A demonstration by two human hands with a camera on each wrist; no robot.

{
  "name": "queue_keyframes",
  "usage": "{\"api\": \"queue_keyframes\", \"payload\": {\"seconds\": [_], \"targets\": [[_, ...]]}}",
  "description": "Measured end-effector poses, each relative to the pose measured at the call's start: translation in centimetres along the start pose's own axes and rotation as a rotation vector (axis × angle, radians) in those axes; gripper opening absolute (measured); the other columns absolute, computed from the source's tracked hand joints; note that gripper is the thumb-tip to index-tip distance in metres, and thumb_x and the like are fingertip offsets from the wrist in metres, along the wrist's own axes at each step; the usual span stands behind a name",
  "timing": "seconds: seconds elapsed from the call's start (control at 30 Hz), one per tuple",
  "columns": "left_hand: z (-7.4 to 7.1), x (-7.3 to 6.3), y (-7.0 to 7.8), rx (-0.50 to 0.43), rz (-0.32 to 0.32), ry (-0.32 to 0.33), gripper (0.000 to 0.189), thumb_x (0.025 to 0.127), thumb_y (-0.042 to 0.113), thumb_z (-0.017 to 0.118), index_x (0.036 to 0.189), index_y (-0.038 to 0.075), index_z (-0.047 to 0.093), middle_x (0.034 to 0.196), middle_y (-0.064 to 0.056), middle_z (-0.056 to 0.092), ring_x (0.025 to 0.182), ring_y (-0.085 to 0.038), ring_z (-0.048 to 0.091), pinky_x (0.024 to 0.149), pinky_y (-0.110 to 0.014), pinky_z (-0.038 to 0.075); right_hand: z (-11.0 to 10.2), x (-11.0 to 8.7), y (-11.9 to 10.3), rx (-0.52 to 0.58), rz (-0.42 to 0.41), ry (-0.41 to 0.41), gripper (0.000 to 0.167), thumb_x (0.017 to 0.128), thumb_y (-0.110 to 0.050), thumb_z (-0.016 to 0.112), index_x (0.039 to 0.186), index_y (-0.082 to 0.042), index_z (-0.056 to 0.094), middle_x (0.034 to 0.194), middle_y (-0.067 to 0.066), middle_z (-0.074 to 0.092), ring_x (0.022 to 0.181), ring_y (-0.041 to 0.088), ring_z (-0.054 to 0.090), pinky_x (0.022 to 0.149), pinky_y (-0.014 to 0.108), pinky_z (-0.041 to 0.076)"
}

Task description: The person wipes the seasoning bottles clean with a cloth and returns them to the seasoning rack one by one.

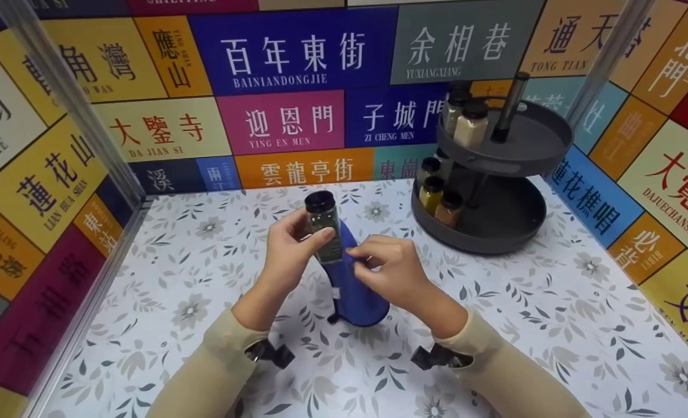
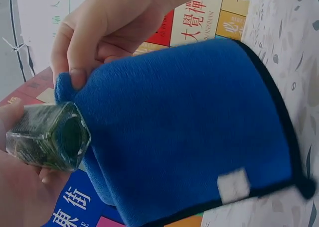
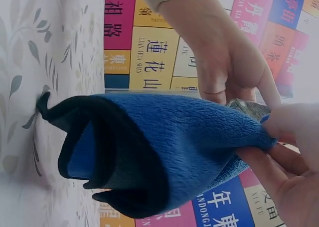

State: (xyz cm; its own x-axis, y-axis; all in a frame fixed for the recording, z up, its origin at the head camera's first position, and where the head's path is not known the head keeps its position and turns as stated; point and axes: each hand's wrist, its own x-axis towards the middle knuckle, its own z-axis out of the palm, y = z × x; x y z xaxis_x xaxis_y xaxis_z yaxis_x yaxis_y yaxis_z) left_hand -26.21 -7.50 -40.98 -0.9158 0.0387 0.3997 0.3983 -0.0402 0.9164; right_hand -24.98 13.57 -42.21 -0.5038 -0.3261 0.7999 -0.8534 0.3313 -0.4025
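the left hand (image 1: 285,249) grips a glass jar (image 1: 329,251), thumb across its front and fingers curled round behind. the jar is held up above the table, leaning slightly, its black cap (image 1: 319,202) on top and dark green contents visible through its flat sides. the right hand (image 1: 396,270) pinches the upper end of a blue cloth (image 1: 362,293) between thumb and fingers, just beside the jar. the cloth hangs in folds from that pinch, in front of the person; whether it touches the jar cannot be told. it has a dark edging and, near its lower border, a small white tag (image 2: 233,185).

both forearms are in pale beige sleeves (image 1: 198,371), and a small black device (image 1: 274,353) sits at each wrist. under the hands spreads a table (image 1: 553,331) with a white cover printed in grey leaves and flowers.

further off, to the person's right, stands a dark two-tier rack (image 1: 500,241) with a central post (image 1: 509,110). black-capped jars crowd the left side of both tiers: a pale-filled jar (image 1: 470,132) at the front of the upper one, and below it a yellow jar (image 1: 431,200) beside an orange-brown jar (image 1: 448,215). behind everything, a wall (image 1: 297,49) carries coloured panels of chinese lettering.
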Motion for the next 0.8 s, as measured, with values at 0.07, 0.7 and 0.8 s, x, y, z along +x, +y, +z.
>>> {"api": "queue_keyframes", "payload": {"seconds": [0.07, 0.7, 0.8], "targets": [[0.1, -0.1, 0.0, -0.012, 0.002, -0.044, 0.037, 0.088, 0.007, 0.082, 0.123, -0.002, 0.074, 0.104, -0.012, 0.078, 0.094, -0.017, 0.074, 0.087, -0.031, 0.063, -0.2, 0.1, 0.1, -0.007, 0.001, 0.026, 0.025, 0.080, 0.011, 0.075, 0.093, -0.007, 0.085, 0.081, 0.005, 0.078, 0.070, 0.014, 0.073, 0.060, 0.024, 0.060], [1.6, -1.3, -0.4, 0.035, -0.006, -0.166, 0.036, 0.089, 0.012, 0.083, 0.124, 0.005, 0.076, 0.088, -0.004, 0.071, 0.077, -0.013, 0.064, 0.071, -0.026, 0.056, -1.6, 0.8, 0.9, 0.024, 0.082, 0.149, 0.022, 0.085, 0.009, 0.076, 0.098, -0.007, 0.086, 0.086, 0.008, 0.081, 0.072, 0.017, 0.075, 0.060, 0.021, 0.060], [1.2, -1.1, 0.1, -0.015, -0.010, -0.105, 0.038, 0.089, 0.008, 0.082, 0.125, 0.001, 0.075, 0.091, -0.004, 0.074, 0.081, -0.014, 0.067, 0.076, -0.028, 0.060, -0.9, 0.5, 0.8, 0.014, 0.071, 0.106, 0.020, 0.085, 0.007, 0.076, 0.096, -0.007, 0.086, 0.084, 0.009, 0.080, 0.068, 0.016, 0.074, 0.058, 0.023, 0.059]]}}
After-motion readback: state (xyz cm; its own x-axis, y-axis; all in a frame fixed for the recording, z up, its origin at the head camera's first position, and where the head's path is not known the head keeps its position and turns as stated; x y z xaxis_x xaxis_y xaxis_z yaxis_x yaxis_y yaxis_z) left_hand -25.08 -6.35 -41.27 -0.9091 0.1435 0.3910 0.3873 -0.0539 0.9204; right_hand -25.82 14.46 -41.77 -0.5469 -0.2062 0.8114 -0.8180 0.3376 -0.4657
